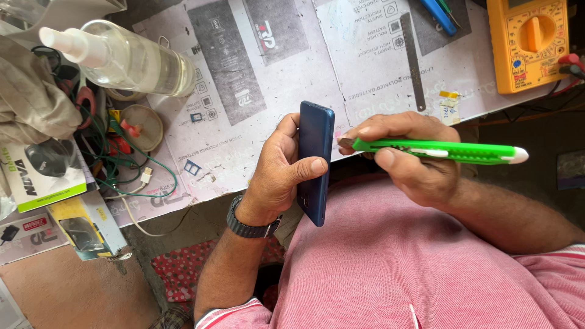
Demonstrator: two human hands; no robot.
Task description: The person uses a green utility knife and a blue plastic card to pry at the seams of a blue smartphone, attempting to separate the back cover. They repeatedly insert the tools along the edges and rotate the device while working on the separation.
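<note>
The left hand (277,176) is gripping a blue phone (315,161) edge-up above the desk (292,79); the right hand (408,155) is clasping a green utility knife (436,150), its tip touching the phone's edge, case unopened so far

The phone (316,159) has a smooth, slightly glossy blue back; the cutter (439,150) is shiny green plastic. At eleven o'clock, a clear plastic bottle (131,59); at one, a matt yellow plastic meter (528,44).
</note>
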